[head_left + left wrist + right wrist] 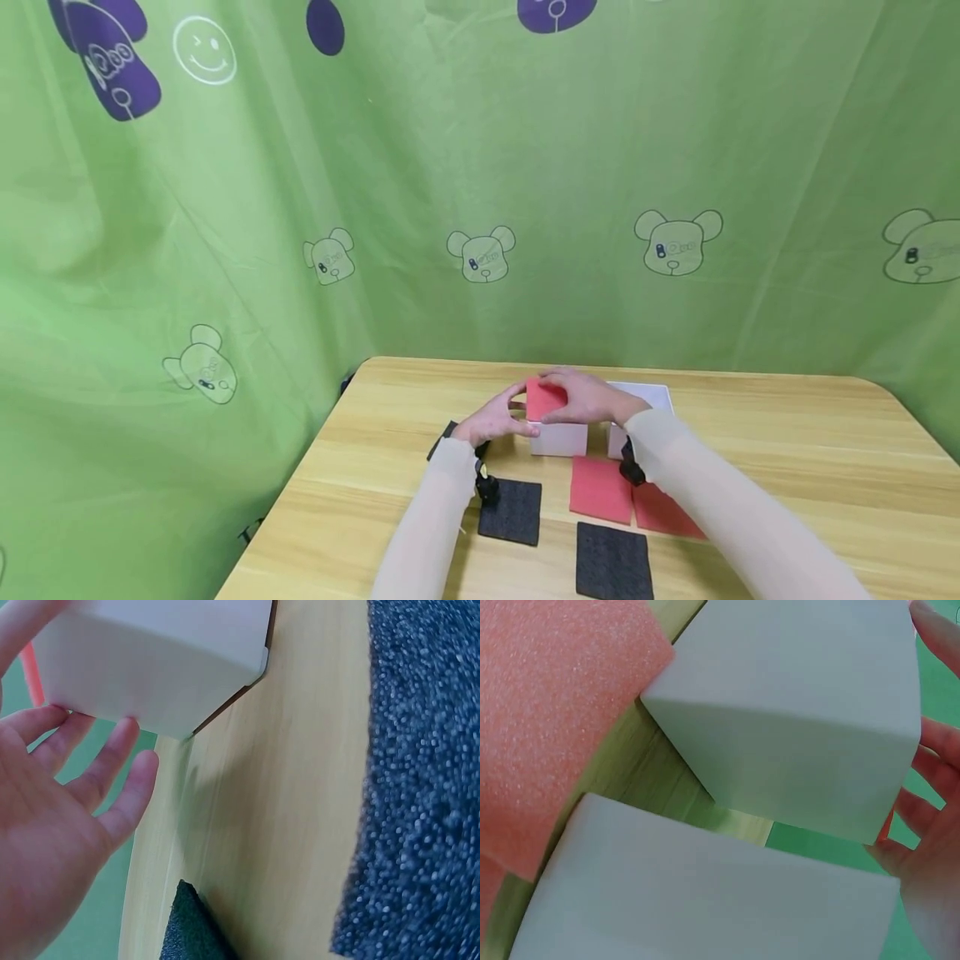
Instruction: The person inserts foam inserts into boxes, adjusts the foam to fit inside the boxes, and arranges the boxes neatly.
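Note:
A red foam square (540, 403) stands at the top of a white box (558, 440). My right hand (588, 397) holds this square, fingers above and thumb lower down. In the right wrist view its fingers lie along the edge of the white box (802, 772), with a sliver of red by them. From the left side, my left hand (495, 418) touches the box with spread, nearly straight fingers. The left wrist view has those fingertips at an edge of the white box (150, 675), the thumb nearer the camera. The square's lower part and the box's inside are hidden.
A second white box (651, 395) stands to the right, partly behind my right wrist. In front lie two red foam squares, one (601, 491) left of the other (666, 510). Dark foam squares (510, 512) (615, 561) lie nearer me; another (442, 440) is under my left wrist.

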The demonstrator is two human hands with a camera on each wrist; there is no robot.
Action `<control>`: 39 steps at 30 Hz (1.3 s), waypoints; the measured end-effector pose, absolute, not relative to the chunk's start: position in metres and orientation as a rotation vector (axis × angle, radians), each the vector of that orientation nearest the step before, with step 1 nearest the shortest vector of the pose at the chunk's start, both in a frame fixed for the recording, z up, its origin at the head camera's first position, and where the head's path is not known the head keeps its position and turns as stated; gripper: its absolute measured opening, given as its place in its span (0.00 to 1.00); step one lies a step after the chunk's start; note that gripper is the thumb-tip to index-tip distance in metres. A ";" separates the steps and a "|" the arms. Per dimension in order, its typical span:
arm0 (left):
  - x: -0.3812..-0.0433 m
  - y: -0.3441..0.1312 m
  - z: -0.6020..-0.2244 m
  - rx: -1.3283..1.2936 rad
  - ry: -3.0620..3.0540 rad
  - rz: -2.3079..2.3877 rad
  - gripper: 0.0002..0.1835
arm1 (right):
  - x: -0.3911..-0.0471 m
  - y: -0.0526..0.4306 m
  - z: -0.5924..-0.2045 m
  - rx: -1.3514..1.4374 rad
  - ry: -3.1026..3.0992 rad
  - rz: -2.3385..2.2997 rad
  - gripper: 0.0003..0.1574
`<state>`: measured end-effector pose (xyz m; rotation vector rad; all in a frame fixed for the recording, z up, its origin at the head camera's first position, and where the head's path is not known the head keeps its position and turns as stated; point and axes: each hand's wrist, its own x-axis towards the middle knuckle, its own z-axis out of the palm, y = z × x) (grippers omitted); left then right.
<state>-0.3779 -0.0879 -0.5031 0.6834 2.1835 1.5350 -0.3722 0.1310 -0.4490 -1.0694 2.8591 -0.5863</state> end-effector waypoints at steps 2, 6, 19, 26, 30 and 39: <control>-0.378 -0.088 -0.503 0.688 2.174 1.541 0.51 | -0.372 0.131 -0.449 -1.064 2.860 -0.590 0.50; -0.379 -0.088 -0.505 0.696 2.155 1.543 0.51 | -0.372 0.132 -0.448 -1.036 2.855 -0.594 0.48; -0.379 -0.089 -0.506 0.663 2.168 1.517 0.49 | -0.376 0.125 -0.450 -1.202 2.838 -0.565 0.49; -0.381 -0.090 -0.509 0.656 2.163 1.529 0.49 | -0.377 0.123 -0.452 -1.255 2.816 -0.552 0.43; -0.381 -0.091 -0.510 0.671 2.162 1.537 0.50 | -0.378 0.123 -0.453 -1.263 2.823 -0.526 0.44; -0.380 -0.089 -0.516 0.688 2.129 1.563 0.51 | -0.377 0.123 -0.451 -1.307 2.782 -0.523 0.40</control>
